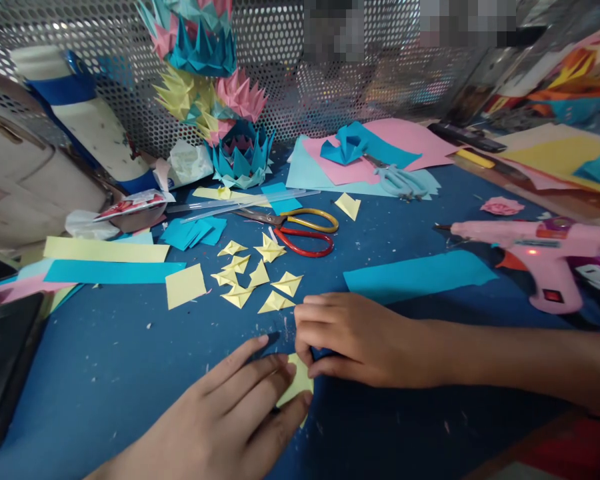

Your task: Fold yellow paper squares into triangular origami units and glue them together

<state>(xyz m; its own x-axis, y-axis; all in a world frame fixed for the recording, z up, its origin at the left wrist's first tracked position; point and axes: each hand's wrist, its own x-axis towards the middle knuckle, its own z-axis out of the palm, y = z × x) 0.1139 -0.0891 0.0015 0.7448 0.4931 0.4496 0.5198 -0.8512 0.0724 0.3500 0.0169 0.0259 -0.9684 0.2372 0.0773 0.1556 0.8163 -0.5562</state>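
- At the far left, a flat black thing (pixel 13 367) lies on the blue desk (pixel 130 380). A white and blue bottle (pixel 93 127) is farther back, beside a pale bag (pixel 23 160).
- Next come a long yellow strip (pixel 105 249) and a long blue strip (pixel 115 272). A yellow square (pixel 186 288) lies flat by their right ends.
- A tall tower of spiky paper flowers (pixel 200 97) is at the back.
- The left hand (pixel 230 413) is spread loosely. Its fingertips and thumb touch the small yellow paper; I cannot tell if it grips it or just presses it down.
- Yellow folded pieces (pixel 259 275) lie in a bunch beyond both hands.
- The small yellow paper (pixel 299 381) is on the desk between the hands, under the left fingers and at the right fingertips. Fingers hide part of it.
- Scissors (pixel 279 220) with yellow and red handles lie behind the bunch.
- The right hand (pixel 350 339) is curled, with thumb and finger pinching the paper's top edge.
- A wide blue strip (pixel 417 277) lies just behind the right hand and arm.
- At the far right is a pink glue gun (pixel 540 243) with a little orange light glowing.
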